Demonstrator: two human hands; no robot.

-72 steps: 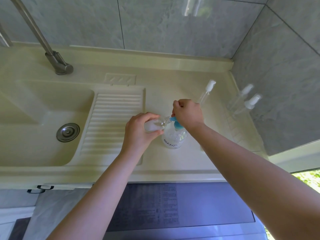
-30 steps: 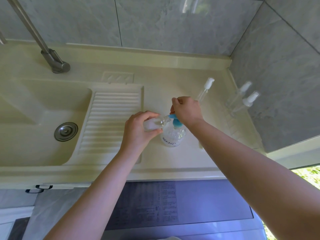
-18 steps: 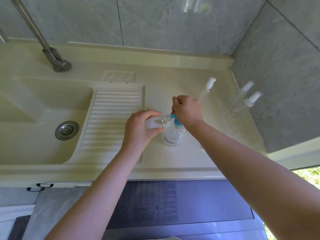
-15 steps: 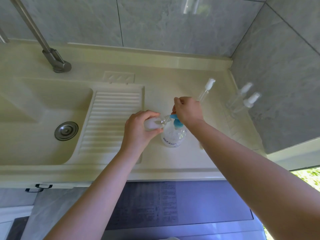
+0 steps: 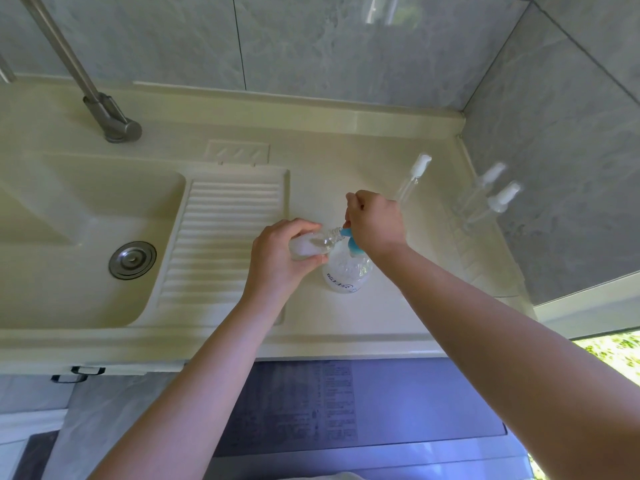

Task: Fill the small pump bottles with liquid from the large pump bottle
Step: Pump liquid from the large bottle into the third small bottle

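We see the left hand (image 5: 277, 261) curled round a small bottle (image 5: 306, 247), tilted so its threaded open neck meets the blue spout (image 5: 346, 233) of the big bottle (image 5: 346, 275). The right hand (image 5: 375, 225) sits on the pump with its fingers curled over it. The big bottle stands on the counter (image 5: 346, 327) just right of the ribbed drainboard (image 5: 221, 244); its label carries blue writing, too blurred for us to read. Behind the right hand stands a slim bottle (image 5: 414, 180) with a white top, and two more such bottles (image 5: 491, 192) stand by the grey wall (image 5: 571, 168). The basin (image 5: 69, 237), its metal drain (image 5: 132, 259) and the tap (image 5: 114, 121) lie to the left. A dark panel (image 5: 311, 407) below bears small print that we cannot read.
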